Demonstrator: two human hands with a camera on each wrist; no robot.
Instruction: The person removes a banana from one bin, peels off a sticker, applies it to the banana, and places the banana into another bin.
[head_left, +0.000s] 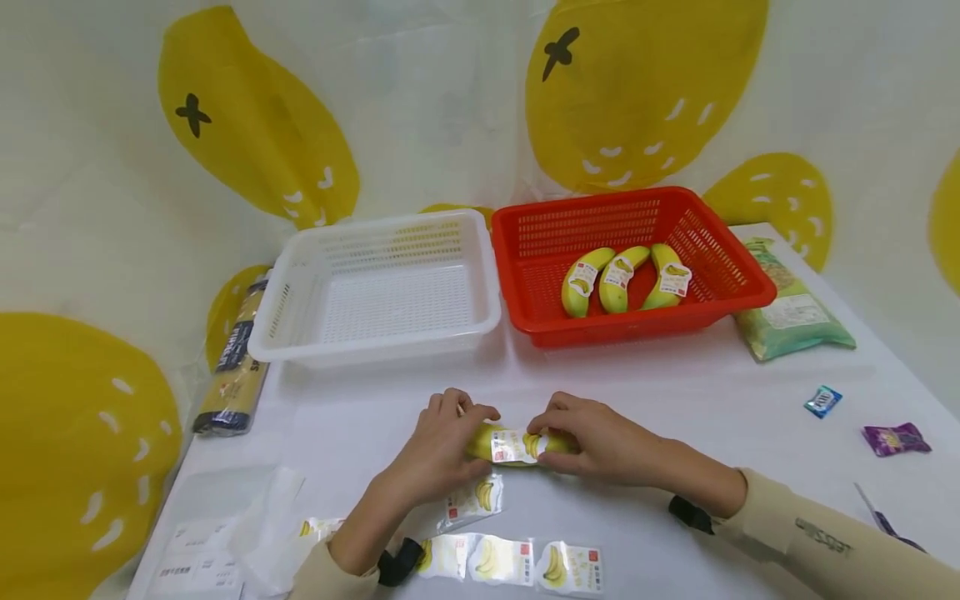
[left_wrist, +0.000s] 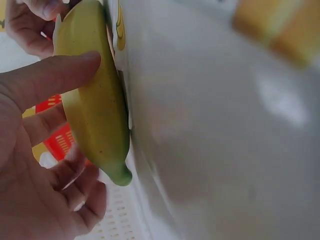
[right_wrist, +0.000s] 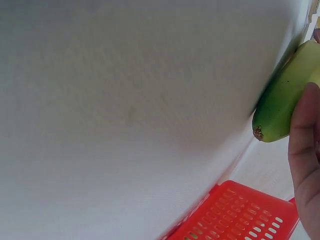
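Observation:
A yellow banana (head_left: 480, 442) lies crosswise on the table in front of me, with a white banana-print sticker (head_left: 513, 447) over its middle. My left hand (head_left: 444, 446) holds its left part; in the left wrist view the thumb (left_wrist: 75, 72) lies along the peel and fingers reach behind it. At the other end, my right hand (head_left: 603, 437) grips the banana, fingertips and thumb at the sticker's right edge. The right wrist view shows the greenish tip (right_wrist: 272, 120) beside the right hand (right_wrist: 306, 150). Just below the banana lies a clear-backed sticker packet (head_left: 474, 502).
Several sticker packets (head_left: 501, 560) lie along the near edge, clear plastic (head_left: 210, 525) at left. Behind stand a white basket (head_left: 375, 337) and a red basket (head_left: 645, 321) holding three stickered bananas (head_left: 617, 283). A pasta pack (head_left: 236, 367), green bag (head_left: 798, 312) and small packets (head_left: 896, 439) flank them.

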